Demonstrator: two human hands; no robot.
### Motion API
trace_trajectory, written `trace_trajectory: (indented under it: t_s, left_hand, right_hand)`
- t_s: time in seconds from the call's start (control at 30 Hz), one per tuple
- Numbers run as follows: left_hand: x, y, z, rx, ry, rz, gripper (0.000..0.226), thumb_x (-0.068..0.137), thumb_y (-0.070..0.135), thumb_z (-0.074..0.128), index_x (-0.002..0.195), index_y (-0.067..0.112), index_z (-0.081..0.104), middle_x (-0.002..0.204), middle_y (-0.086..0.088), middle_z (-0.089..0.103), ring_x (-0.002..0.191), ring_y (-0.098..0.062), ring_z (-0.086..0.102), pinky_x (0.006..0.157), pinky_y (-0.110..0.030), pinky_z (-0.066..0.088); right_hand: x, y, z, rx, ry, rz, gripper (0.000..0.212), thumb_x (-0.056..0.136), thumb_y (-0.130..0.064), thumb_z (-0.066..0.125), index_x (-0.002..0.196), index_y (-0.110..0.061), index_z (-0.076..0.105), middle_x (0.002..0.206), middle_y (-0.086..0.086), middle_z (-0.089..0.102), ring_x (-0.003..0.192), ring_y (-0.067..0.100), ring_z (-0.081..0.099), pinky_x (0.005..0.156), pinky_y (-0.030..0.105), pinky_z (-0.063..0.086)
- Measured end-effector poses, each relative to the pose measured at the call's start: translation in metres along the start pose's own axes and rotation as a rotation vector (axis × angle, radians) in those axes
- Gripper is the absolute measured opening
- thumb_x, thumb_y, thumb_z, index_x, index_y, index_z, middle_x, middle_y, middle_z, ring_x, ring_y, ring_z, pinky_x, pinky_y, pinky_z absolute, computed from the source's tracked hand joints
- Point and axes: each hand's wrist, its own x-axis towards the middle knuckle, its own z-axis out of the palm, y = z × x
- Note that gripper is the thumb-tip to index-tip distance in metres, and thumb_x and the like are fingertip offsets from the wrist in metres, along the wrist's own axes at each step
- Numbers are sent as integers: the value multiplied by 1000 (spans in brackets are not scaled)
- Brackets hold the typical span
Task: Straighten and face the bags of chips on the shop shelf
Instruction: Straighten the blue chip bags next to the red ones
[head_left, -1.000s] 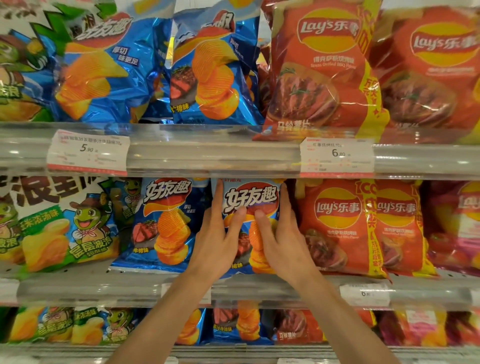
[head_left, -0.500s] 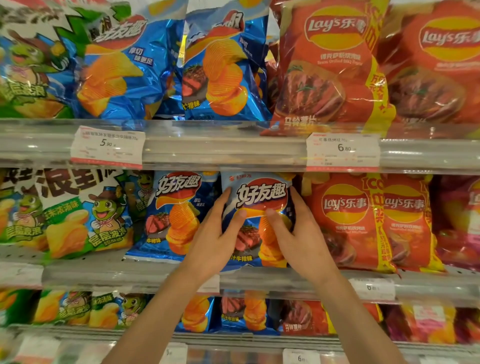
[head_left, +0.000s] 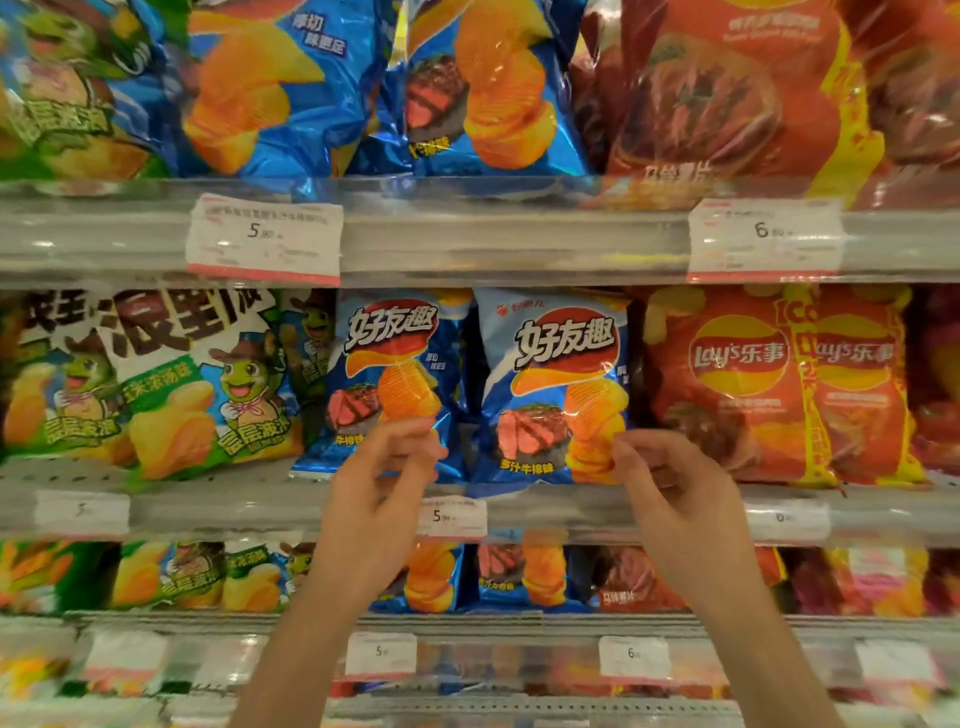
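Note:
A blue bag of ridged steak-flavour chips (head_left: 556, 384) stands upright on the middle shelf (head_left: 545, 499), face forward. A matching blue bag (head_left: 395, 358) stands just to its left, turned slightly. My left hand (head_left: 384, 483) hovers in front of the left bag's lower edge with its fingers loosely curled and nothing in them. My right hand (head_left: 670, 483) is at the lower right corner of the centre bag, fingers half curled, with its fingertips close to the bag's edge. Neither hand grips a bag.
Green frog-character chip bags (head_left: 171, 384) fill the shelf on the left and red Lay's bags (head_left: 737, 384) on the right. Bigger blue bags (head_left: 493, 93) and red bags (head_left: 717, 104) hang over the upper shelf rail (head_left: 493, 234). Several price tags (head_left: 452, 516) sit on the rails.
Both hands have let go of the centre blue bag and drawn back and apart, and it now stands on its own. The view has shifted downward.

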Motion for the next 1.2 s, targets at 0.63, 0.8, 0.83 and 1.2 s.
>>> trace_trajectory:
  t_s: [0.63,0.8,0.83,1.2]
  left_hand:
    - [32,-32,-146,-63,-99,25,17,97,19,59,106,29,70,94,9,74,91,-11,70,82,-31,57]
    - [39,-26,-121,26,-116,132,27,98,25,59,125,28,60,115,17,65,111,3,59,91,-19,50]
    - [44,-26,-111,74,-107,166,34,98,28,59,131,29,55,124,17,59,117,4,54,96,-18,46]
    - [120,-22,-47,120,39,-62,88,80,73,47,150,22,32,146,-5,50,136,-26,45,113,-47,37]
  right_hand:
    - [-58,-67,110,-6,84,126,10,97,-26,61,93,-26,70,78,-15,72,72,5,67,62,17,52]
    - [-24,-87,133,-37,5,28,12,96,-31,60,99,-26,70,82,-18,71,82,0,66,70,11,48]
    - [-14,-90,139,-39,-25,15,13,97,-32,60,103,-26,69,88,-19,71,87,-2,65,74,12,49]
    - [70,-95,193,24,-153,291,97,84,-82,41,151,-12,31,150,9,48,137,30,45,113,37,35]
